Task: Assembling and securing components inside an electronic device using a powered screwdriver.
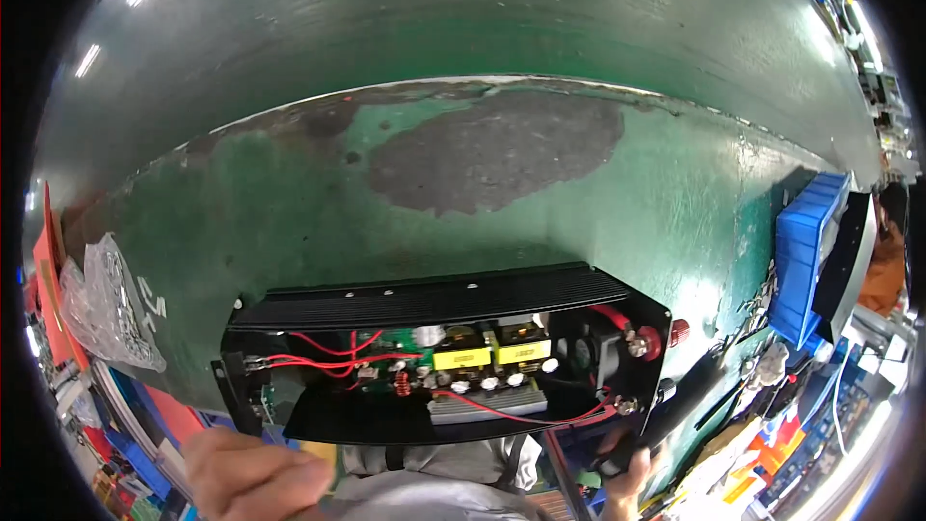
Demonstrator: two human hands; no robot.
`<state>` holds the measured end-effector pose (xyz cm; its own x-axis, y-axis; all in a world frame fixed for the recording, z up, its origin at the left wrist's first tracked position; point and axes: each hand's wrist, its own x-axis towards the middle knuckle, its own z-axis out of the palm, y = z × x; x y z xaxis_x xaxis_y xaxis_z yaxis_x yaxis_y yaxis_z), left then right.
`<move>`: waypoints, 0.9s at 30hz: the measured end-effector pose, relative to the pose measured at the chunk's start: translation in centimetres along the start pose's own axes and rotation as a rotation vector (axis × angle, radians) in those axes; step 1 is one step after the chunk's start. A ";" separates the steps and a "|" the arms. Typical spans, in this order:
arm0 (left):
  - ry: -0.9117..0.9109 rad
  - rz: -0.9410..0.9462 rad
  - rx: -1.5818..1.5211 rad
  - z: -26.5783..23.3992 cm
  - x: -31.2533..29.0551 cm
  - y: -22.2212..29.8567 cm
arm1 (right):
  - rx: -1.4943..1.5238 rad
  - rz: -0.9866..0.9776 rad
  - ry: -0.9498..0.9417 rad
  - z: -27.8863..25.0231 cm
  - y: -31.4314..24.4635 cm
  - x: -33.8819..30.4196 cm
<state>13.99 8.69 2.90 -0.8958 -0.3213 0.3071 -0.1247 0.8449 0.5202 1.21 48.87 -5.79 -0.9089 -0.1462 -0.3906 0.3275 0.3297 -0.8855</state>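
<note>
An opened black power inverter (453, 294) lies on the green bench in front of me. Its ribbed metal case shows a circuit board, red wires, yellow-wrapped transformers (492, 355) and a fan (584, 352) at the right end. Red and metal terminals (651, 340) sit on the right end panel. Below the left end panel (231, 396), my left hand (256, 473) has its fingers curled closed; what they hold, if anything, is hidden. Near the lower right corner my right hand (627, 482), partly blurred, is closed around something dark that I cannot make out.
At the left lies a clear plastic bag (111, 309) of small metal parts. A blue bin (805, 251) stands at the right edge, with loose screws (757, 304) beside it. Tools and orange and yellow items (762, 453) crowd the lower right. A grey wall or panel rises behind the bench.
</note>
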 end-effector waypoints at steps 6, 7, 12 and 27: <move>0.432 -0.260 0.127 -1.2 -4.3 -2.8 | -0.515 -0.212 0.260 3.3 -7.3 7.3; 0.397 -0.290 0.225 -1.5 -4.2 -2.8 | -0.759 -0.373 0.232 3.8 -7.8 8.5; 0.605 -0.459 -0.177 -1.6 -5.9 -2.8 | -0.722 -0.907 0.205 6.1 -10.0 5.8; -0.018 0.305 -0.724 5.4 0.9 5.3 | -0.445 -1.121 -0.775 13.4 -12.6 -1.4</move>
<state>10.22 15.20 1.62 -0.8536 -0.1078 0.5097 0.4311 0.4032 0.8072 1.81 32.39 2.52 -0.2138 -0.9348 0.2837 -0.6933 -0.0594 -0.7182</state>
